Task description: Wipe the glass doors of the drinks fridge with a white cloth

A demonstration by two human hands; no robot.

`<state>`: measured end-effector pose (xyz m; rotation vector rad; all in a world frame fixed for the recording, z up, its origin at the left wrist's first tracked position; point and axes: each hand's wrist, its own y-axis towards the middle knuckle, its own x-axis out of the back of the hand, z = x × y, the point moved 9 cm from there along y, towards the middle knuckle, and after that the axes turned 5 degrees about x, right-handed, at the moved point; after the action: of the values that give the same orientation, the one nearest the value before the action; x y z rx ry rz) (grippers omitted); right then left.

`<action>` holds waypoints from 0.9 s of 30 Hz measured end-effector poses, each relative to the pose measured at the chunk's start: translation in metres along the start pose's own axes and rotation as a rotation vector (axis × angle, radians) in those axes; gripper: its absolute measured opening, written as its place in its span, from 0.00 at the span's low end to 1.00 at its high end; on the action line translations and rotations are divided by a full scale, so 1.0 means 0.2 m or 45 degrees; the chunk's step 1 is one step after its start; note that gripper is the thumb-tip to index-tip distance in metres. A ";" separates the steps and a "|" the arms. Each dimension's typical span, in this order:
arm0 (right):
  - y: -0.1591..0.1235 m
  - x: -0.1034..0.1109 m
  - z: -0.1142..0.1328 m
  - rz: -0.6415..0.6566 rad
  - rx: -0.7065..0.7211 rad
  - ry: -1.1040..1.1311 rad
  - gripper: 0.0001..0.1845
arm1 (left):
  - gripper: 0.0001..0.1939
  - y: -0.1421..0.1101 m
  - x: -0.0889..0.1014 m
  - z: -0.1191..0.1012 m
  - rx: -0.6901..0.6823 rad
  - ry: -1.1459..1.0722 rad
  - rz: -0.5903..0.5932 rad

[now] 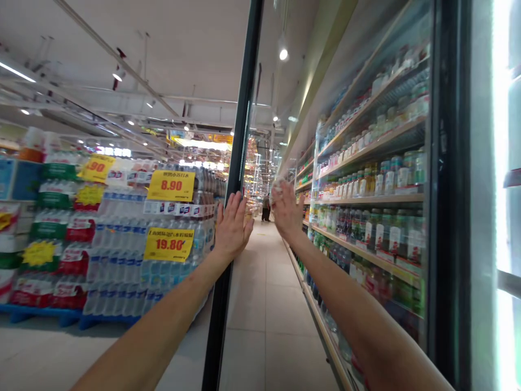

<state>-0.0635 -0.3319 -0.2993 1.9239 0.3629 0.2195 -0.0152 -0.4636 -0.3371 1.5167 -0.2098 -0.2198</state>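
A tall glass door [280, 304] with a black frame [240, 125] stands open in front of me. My left hand [232, 228] lies flat against its black edge, fingers stretched out and nothing held in them. On the glass, my right hand [288, 212] presses a pale, crumpled cloth [277, 191], most of it covered by the fingers. Both forearms reach forward from the lower corners.
Shelves of bottled drinks [366, 184] show in or through the glass on the right. Packs of bottled water [118, 250] with yellow price signs [171, 185] are stacked on blue pallets at left. Far down the aisle stands a person [266, 208]. A lit cabinet edge [502, 163] is at far right.
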 end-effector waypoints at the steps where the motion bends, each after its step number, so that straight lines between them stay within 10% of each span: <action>1: -0.02 -0.03 0.11 0.062 0.156 0.030 0.25 | 0.27 0.01 -0.01 -0.01 0.006 -0.005 0.001; 4: -0.04 -0.08 0.21 0.169 0.366 0.082 0.24 | 0.27 0.01 -0.05 -0.03 0.018 -0.024 0.030; 12: -0.03 0.13 -0.52 -0.067 -0.403 -0.095 0.25 | 0.29 0.02 -0.08 -0.05 0.017 -0.040 0.036; 20: -0.12 0.00 -0.05 0.188 0.208 0.008 0.26 | 0.29 0.03 -0.15 -0.15 -0.006 -0.049 0.044; 27: -0.14 0.20 -0.67 -0.019 -0.461 -0.138 0.26 | 0.29 -0.01 -0.20 -0.12 0.045 -0.035 0.087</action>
<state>-0.0729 -0.1909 -0.2762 1.5686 0.2463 0.1578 -0.0472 -0.4291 -0.3397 1.5397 -0.2883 -0.1830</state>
